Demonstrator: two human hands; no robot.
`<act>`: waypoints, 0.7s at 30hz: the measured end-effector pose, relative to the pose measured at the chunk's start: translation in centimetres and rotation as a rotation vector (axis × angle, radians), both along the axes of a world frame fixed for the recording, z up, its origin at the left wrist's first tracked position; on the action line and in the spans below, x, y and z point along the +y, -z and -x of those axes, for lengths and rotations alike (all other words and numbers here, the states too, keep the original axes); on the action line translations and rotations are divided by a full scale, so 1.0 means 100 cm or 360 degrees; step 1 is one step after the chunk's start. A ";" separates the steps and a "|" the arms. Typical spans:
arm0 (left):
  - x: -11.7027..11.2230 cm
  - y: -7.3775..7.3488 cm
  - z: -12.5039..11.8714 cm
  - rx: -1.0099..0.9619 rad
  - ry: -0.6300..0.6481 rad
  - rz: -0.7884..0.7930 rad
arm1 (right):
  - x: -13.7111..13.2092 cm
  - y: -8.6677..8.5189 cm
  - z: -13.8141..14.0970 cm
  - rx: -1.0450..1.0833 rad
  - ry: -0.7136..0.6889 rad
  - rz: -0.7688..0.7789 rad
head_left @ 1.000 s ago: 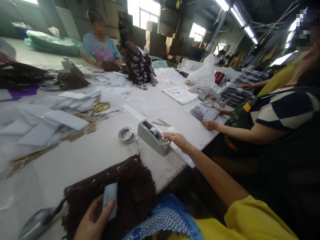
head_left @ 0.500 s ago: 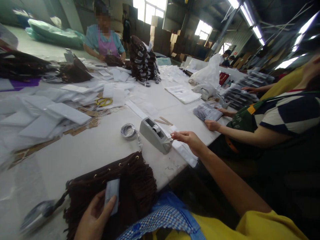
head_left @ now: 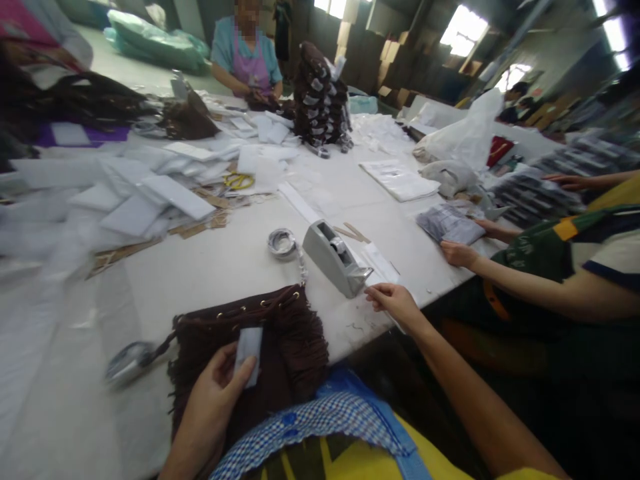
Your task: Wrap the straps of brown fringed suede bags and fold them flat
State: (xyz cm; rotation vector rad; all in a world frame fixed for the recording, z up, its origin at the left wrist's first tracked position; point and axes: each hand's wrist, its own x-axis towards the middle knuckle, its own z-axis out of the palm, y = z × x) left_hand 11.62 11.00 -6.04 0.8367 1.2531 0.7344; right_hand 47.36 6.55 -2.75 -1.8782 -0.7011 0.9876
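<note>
My left hand (head_left: 220, 387) pinches a small flat pale packet (head_left: 249, 353) between thumb and fingers, just over a dark brown fringed bag (head_left: 287, 340). The bag lies on the table and has metal eyelets along its top edge. Wrapped chain ends spread from both of its sides. My right hand (head_left: 395, 303) is closed in a pinch at the front of a grey tape dispenser (head_left: 333, 260), beside its cutting edge. The fingertips seem to grip a strip of clear tape, which is hard to see.
A wrapped coil (head_left: 282, 244) sits left of the dispenser. White sheets (head_left: 150, 200) and yellow-handled scissors (head_left: 239, 181) lie further left. Stacked brown bags (head_left: 320, 100) stand at the back. On the right, a co-worker's hands (head_left: 460, 255) hold a grey wrapped package (head_left: 447, 225).
The view has shifted, so the table sits further right. My right hand has moved slightly down and nearer me relative to the dispenser's cutting edge. My left hand still holds the packet.
</note>
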 end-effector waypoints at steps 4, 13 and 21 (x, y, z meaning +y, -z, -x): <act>-0.003 -0.008 -0.005 -0.0033 0.0013 -0.0105 | 0.000 -0.010 0.060 0.0093 -0.0583 -0.0152; -0.005 -0.011 -0.005 -0.0164 0.0042 -0.0175 | 0.048 -0.010 0.177 0.0335 -0.1262 -0.0418; -0.008 -0.008 0.002 -0.0277 0.0099 -0.0153 | 0.056 -0.009 0.178 0.0014 -0.1263 -0.0240</act>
